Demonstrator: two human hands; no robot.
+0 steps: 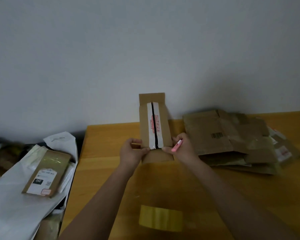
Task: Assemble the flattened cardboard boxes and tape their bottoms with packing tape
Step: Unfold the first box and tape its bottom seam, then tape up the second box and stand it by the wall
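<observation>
Scanning from the far left, we note a labelled parcel (46,173) lying on white mailer bags (16,196) off the counter's edge; it does not look like part of the work in hand. On the wooden counter (102,161) our left hand (131,150) pinches the near left corner of a small cardboard box (155,125), fingers curled round the edge. The box is held up between both hands, tilted away from us, with its two long flaps folded in and a dark gap running down the seam between strips of old white tape. No fresh tape bridges that seam as far as we can see, so we judge this box formed but not yet sealed. Our right hand (180,146) grips the near right corner while also holding a pink cutter (177,146) across its fingers. Near us on the counter lies a yellowish patch, probably the packing tape (160,218), though it is too blurred to be sure. Farther right sits a stack of flattened boxes (232,139), several layers deep, still unassembled. We judge most of the job remains.
</observation>
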